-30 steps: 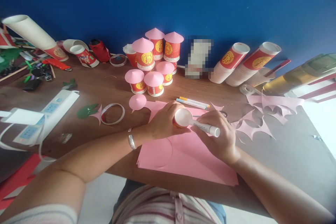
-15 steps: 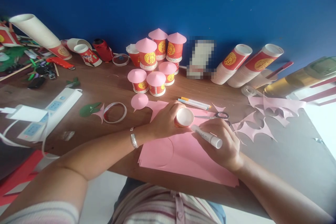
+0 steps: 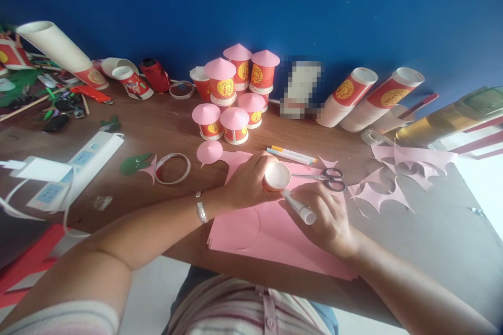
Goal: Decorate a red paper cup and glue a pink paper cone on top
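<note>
My left hand (image 3: 251, 180) is closed around a paper cup (image 3: 277, 175), whose pale round end faces up over the pink paper (image 3: 275, 235). In my right hand (image 3: 324, 214) is a white marker (image 3: 301, 208), its far end close against the cup's lower right side; the tip is hidden. A curved drawn line shows on the left part of the pink paper. Just beyond my right hand lie scissors (image 3: 332, 178), shut or nearly so, on the paper.
Red cups with pink cone tops (image 3: 234, 125) stand at the back. Stacked paper cups (image 3: 348, 95) lean right of them. Pink offcuts (image 3: 379, 193) lie at right, two pens (image 3: 293, 154) ahead, and a cut ring (image 3: 173, 168) and a power strip (image 3: 78, 167) at left.
My right hand with the marker has moved left and slightly round the cup's near side. More of the scissors' handles now shows. My left hand keeps its hold on the cup.
</note>
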Demonstrator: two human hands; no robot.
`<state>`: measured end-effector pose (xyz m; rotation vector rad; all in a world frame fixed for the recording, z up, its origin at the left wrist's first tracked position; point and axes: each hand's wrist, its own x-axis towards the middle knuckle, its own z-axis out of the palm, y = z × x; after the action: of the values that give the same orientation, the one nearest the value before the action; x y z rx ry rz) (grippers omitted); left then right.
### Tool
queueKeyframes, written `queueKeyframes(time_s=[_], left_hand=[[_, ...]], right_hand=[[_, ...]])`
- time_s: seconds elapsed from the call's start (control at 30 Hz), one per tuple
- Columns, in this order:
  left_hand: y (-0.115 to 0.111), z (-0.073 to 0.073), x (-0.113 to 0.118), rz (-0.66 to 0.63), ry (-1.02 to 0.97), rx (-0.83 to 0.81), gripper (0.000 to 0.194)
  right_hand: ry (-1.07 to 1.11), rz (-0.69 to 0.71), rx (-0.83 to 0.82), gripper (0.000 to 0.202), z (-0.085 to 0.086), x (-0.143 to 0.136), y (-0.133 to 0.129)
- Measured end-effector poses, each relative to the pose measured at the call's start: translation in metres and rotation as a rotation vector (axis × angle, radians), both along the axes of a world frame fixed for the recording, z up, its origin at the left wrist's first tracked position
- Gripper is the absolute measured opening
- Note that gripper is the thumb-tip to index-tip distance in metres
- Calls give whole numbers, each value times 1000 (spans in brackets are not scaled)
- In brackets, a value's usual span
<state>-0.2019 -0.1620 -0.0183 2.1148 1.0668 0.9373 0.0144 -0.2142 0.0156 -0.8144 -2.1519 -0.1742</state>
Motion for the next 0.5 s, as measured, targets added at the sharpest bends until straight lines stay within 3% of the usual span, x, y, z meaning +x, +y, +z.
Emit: queueKeyframes(time_s=[0.23, 0.37, 0.5], left_hand=[[6, 3, -6, -122, -135, -98, 71], [6, 10, -13, -227, -201, -265, 74], [4, 12, -17, -320, -170, -275, 78]], right_hand=[[179, 34, -68, 18, 6, 7, 3], [313, -54, -236, 19, 11, 12, 14], [447, -136, -439, 15, 8, 15, 23]])
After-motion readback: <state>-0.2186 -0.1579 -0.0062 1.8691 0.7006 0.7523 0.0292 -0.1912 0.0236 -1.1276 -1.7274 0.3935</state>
